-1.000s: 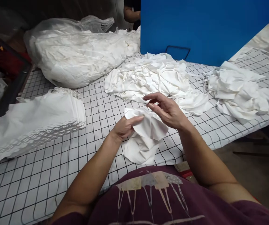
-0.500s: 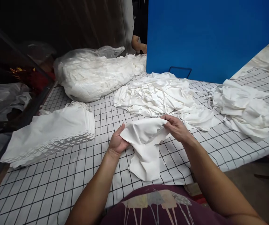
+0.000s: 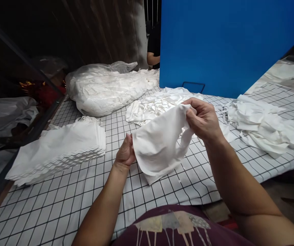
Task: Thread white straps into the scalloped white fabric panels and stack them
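Observation:
A pair of white underpants [image 3: 159, 140] is stretched between my two hands above the checked tablecloth. My left hand [image 3: 126, 152] pinches its left edge, thumb up. Higher up, my right hand [image 3: 203, 118] grips the opposite edge between thumb and fingers. An opening in the cloth shows just below my right hand. Behind the garment, partly hidden by it, lies a loose heap of white pieces [image 3: 147, 109]. Left of my hands is a neat stack of flat white pieces [image 3: 67, 141] with wavy edges.
A clear plastic bag [image 3: 106, 90] full of white pieces lies at the back left. Another white heap [image 3: 262, 124] is on the right. A tall blue panel [image 3: 221, 44] stands behind the table, and a person's arm [image 3: 153, 58] shows beside it.
My right hand has raised its side of the underpants, so the cloth now hangs tilted and stretched. The part that hung down toward me is no longer spread below. My left hand stays near its place.

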Demonstrator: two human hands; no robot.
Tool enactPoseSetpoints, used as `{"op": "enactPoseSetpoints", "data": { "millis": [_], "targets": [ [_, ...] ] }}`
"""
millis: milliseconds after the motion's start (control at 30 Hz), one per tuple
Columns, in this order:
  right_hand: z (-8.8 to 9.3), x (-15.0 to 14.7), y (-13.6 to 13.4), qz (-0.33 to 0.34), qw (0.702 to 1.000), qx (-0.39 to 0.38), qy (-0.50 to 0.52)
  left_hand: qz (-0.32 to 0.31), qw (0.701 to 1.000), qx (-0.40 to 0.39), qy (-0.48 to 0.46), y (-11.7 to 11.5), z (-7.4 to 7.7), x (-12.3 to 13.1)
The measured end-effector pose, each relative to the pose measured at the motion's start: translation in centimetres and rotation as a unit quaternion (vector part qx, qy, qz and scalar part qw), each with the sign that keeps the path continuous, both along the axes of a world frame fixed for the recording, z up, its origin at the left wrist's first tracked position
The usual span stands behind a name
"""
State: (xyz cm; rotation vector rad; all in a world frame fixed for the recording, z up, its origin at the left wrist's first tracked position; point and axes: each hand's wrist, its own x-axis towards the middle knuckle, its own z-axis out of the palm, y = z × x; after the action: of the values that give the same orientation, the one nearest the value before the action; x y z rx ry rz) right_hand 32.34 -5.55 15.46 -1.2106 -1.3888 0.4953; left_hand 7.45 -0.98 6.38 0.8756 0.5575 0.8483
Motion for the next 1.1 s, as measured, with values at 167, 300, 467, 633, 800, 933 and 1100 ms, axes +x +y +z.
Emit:
{"op": "enactPoseSetpoints", "data": {
  "millis": [167, 300, 467, 633, 800, 933, 1100],
  "targets": [
    [2.2, -2.8, -0.2, 0.028, 0.998, 0.033, -0.053, -0.107, 0.987, 0.073, 0.099, -2.4, -1.8, 1.5],
    [2.5, -2.6, 1.3, -0.001, 0.996, 0.046, -0.072, -0.142, 0.979, 0.058, 0.137, -4.1, -3.3, 2.9],
    [0.1, 1.5, 4.4, -0.078, 0.983, -0.021, -0.164, -0.184, 0.982, 0.025, 0.02, -4.0, -2.2, 2.6],
    [-4.3, 4.3, 4.3, -0.124, 0.96, -0.123, -0.219, -0.116, 0.988, -0.018, 0.098, -3.8, -3.4, 2.9],
    [-6.3, 4.9, 3.0, -0.142, 0.962, -0.136, -0.19, -0.09, 0.92, 0.159, 0.348, -5.7, -5.0, 5.8],
    [-5.1, 4.7, 2.7, -0.157, 0.966, -0.094, -0.184, -0.094, 0.796, 0.356, 0.481, -7.6, -4.9, 9.3],
    [-3.3, 5.3, 2.1, -0.184, 0.965, -0.043, -0.18, -0.103, 0.786, 0.395, 0.465, -6.9, -5.5, 10.9]
  ]
}}
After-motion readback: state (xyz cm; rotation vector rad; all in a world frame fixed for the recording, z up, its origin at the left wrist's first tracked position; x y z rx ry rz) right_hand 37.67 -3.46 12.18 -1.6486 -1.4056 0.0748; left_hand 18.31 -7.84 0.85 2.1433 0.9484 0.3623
